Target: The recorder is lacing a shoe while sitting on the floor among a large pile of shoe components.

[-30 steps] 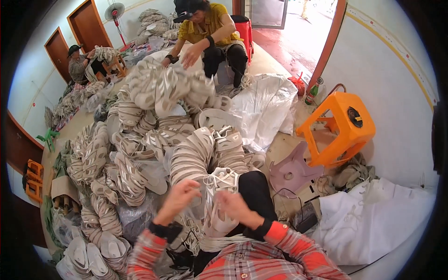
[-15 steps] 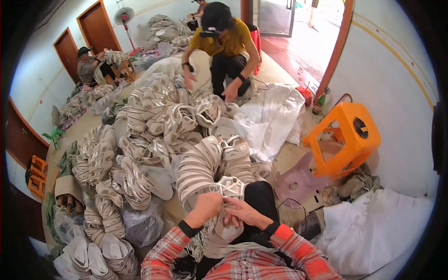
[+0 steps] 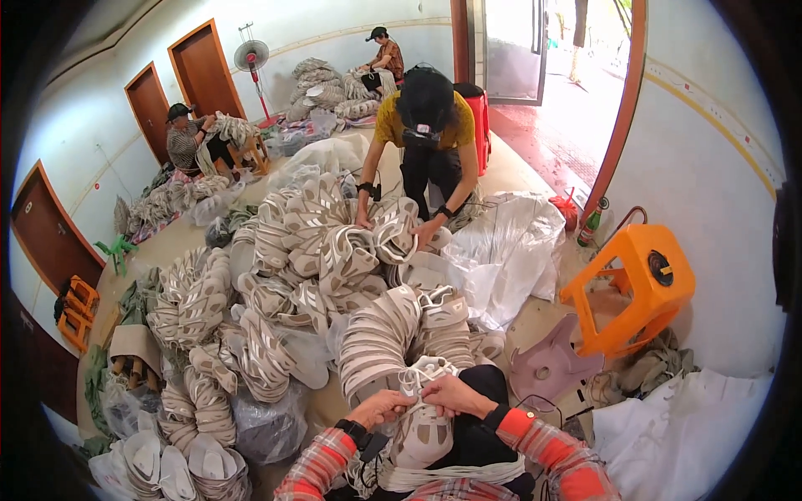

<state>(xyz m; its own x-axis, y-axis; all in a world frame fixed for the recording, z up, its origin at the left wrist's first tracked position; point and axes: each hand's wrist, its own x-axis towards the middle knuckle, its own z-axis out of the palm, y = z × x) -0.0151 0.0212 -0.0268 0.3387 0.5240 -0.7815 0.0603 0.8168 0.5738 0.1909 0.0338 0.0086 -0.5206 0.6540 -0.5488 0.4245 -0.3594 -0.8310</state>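
A beige and white shoe upper [image 3: 423,436] rests upright over my lap, its toe toward me. My left hand [image 3: 383,407] pinches white shoelace [image 3: 415,396] at the left side of its lacing. On the other side my right hand [image 3: 457,395] is closed with fingertips on the lace, close to the left. The exact bit of lace in each pinch is too small to make out. A bundle of loose pale laces [image 3: 455,476] lies across my lap. Just beyond my hands stands a curved stack of matching shoe uppers [image 3: 378,338], with a second stack [image 3: 445,321] beside it.
Heaped shoe uppers [image 3: 313,242] spread ahead and left, beside plastic bags [image 3: 267,422]. A co-worker [image 3: 430,138] bends over the heap, hands on uppers. An orange stool [image 3: 639,288], a pinkish plastic piece [image 3: 551,359] and white sacks [image 3: 668,434] are at right.
My hands have drawn slightly apart along the lacing, uncovering the upper's toe. The co-worker's hands have come down onto the uppers. The whole view has shifted, showing more of the back.
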